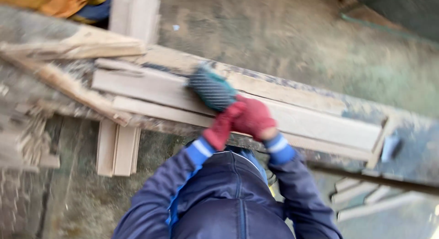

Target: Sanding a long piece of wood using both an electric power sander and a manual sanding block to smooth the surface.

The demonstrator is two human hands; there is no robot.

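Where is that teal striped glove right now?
In the head view, the teal glove lies centre frame on the long planks, just left of and above the two red-gloved hands.

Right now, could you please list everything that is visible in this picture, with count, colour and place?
long planks: several, pale wood, lying across the bench in the middle, exact count blurred
bench: one, grey and worn, running from left to right under the planks
short boards: a few, pale wood, below the bench at left
upright boards: a few, pale, at the top left
wood scraps: a pile, pale brown, at the far left
orange cloth: one, top left corner
ground: bare, brown-green, upper right
left hand: one, teal and red glove, lying on the planks
right hand: one, red glove, grip on the plank edge unclear
sleeves: two, dark blue jacket, bottom
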